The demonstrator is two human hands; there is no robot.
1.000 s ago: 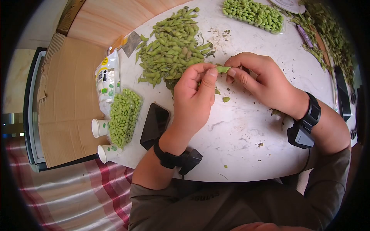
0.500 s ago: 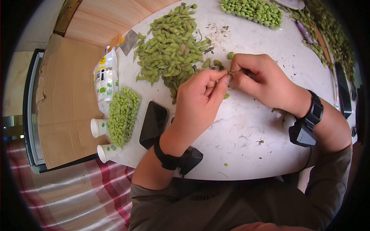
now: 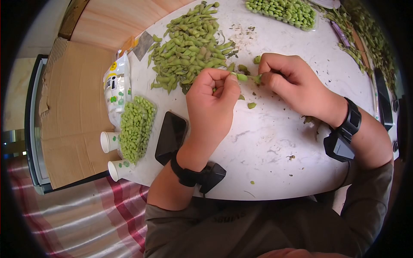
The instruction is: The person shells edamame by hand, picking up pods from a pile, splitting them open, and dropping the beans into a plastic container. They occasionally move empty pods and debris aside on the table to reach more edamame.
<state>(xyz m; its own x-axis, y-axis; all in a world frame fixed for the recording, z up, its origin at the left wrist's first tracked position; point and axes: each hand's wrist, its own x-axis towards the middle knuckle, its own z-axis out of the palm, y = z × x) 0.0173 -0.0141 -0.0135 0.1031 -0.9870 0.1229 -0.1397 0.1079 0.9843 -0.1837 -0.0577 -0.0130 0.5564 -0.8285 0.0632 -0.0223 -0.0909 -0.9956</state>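
My left hand (image 3: 211, 105) pinches a bright green soybean pod (image 3: 242, 77) between thumb and finger. My right hand (image 3: 297, 84) is closed just to the right of it, with a small green bit at its fingertips that I cannot make out fully. A gap shows between the two hands. Behind the left hand spreads a heap of soybean pods (image 3: 189, 49) on the white table (image 3: 258, 159). A few loose pods lie near my fingers, one of them a small pod piece (image 3: 251, 105) below.
Clear trays of shelled beans stand at the left (image 3: 137, 131) and far edge (image 3: 284, 13). A black phone (image 3: 171, 138) lies beside my left forearm. Paper cups (image 3: 110, 142), a plastic package (image 3: 117, 86) and cardboard (image 3: 75, 112) are at left; leafy stalks (image 3: 370, 34) at far right.
My hands have moved apart; the left went left and down, the right shifted slightly up. A green pod now shows at the left fingertips.
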